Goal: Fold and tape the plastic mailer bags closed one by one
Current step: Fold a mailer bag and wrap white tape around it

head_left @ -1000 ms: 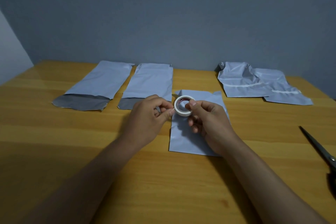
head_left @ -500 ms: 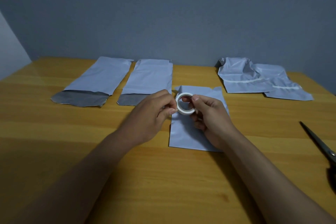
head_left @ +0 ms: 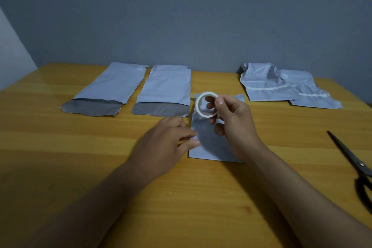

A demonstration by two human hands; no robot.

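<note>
White plastic tape roll (head_left: 207,104) was pinched upright in the right hand (head_left: 233,119) above a folded grey plastic mailer bag (head_left: 213,143).
The left hand (head_left: 169,143), blurred, hovered loosely spread at the bag's left edge on the wooden table (head_left: 80,147).

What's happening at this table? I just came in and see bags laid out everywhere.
A person is sealing plastic mailer bags. The right hand holds up a white tape roll above a folded mailer, while the left hand rests open at that bag's left edge. Two open mailers wait at the back left, two taped mailers lie at the back right, and black scissors lie on the wooden table.
</note>
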